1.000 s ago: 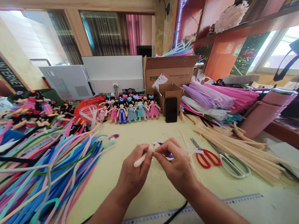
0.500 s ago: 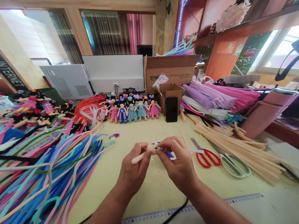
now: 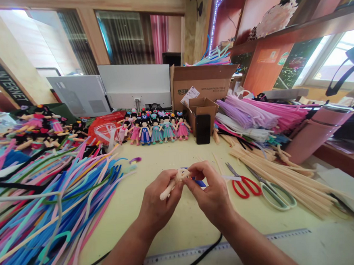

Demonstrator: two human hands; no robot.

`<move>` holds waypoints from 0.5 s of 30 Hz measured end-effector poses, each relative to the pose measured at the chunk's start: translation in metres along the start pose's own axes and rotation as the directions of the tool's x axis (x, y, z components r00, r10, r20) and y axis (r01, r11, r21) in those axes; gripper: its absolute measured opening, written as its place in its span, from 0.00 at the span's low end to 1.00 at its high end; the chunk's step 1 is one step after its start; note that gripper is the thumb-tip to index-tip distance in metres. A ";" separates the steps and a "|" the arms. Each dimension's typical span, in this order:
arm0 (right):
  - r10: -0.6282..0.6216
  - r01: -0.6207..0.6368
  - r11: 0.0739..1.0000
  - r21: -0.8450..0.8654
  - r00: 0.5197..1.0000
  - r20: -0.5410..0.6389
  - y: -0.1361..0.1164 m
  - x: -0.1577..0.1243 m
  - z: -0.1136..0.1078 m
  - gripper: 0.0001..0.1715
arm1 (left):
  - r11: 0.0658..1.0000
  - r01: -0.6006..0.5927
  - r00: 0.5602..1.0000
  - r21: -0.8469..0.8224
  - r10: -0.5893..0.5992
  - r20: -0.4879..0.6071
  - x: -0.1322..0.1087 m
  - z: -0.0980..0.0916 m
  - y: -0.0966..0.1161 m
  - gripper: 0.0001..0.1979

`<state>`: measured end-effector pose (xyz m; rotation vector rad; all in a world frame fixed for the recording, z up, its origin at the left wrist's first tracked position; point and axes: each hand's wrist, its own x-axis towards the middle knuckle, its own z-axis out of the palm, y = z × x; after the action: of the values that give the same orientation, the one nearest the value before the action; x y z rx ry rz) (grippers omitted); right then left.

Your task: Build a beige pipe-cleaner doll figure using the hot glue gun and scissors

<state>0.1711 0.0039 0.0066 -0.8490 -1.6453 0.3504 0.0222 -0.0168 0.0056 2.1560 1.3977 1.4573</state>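
My left hand (image 3: 159, 204) and my right hand (image 3: 211, 194) meet above the yellow table (image 3: 144, 179). Both pinch a cream pipe-cleaner piece (image 3: 174, 181), a small coiled ball with a short stem that sticks out down-left past my left thumb. A blue pipe cleaner (image 3: 200, 182) shows under my right fingers. Both hands are closed on the piece.
A wide heap of coloured pipe cleaners (image 3: 48, 198) covers the left. Red scissors (image 3: 244, 184), green scissors (image 3: 273, 192) and cream stems (image 3: 283, 173) lie right. Finished dolls (image 3: 155, 132), a phone (image 3: 202, 129), cardboard boxes (image 3: 202, 84) and a pink bottle (image 3: 313, 133) stand behind. A ruler (image 3: 221, 248) lies near me.
The cream stem has tilted from nearly level to pointing down-left, and my fingers have shifted slightly around the coiled ball. The hands stay in the same spot.
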 end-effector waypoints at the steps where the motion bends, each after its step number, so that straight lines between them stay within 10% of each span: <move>1: 0.004 -0.004 1.000 0.000 1.000 0.000 0.000 0.000 0.000 0.04 | 1.000 0.005 1.000 -0.009 -0.005 0.000 0.000 0.000 0.000 0.07; 15: -0.024 0.021 0.999 0.041 0.998 0.066 -0.007 -0.002 -0.002 0.04 | 0.980 0.197 0.980 -0.037 -0.198 -0.029 0.003 -0.001 -0.001 0.08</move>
<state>0.1705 -0.0023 0.0104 -0.7953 -1.7024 0.3983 0.0210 -0.0143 0.0073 1.9186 1.5370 1.4368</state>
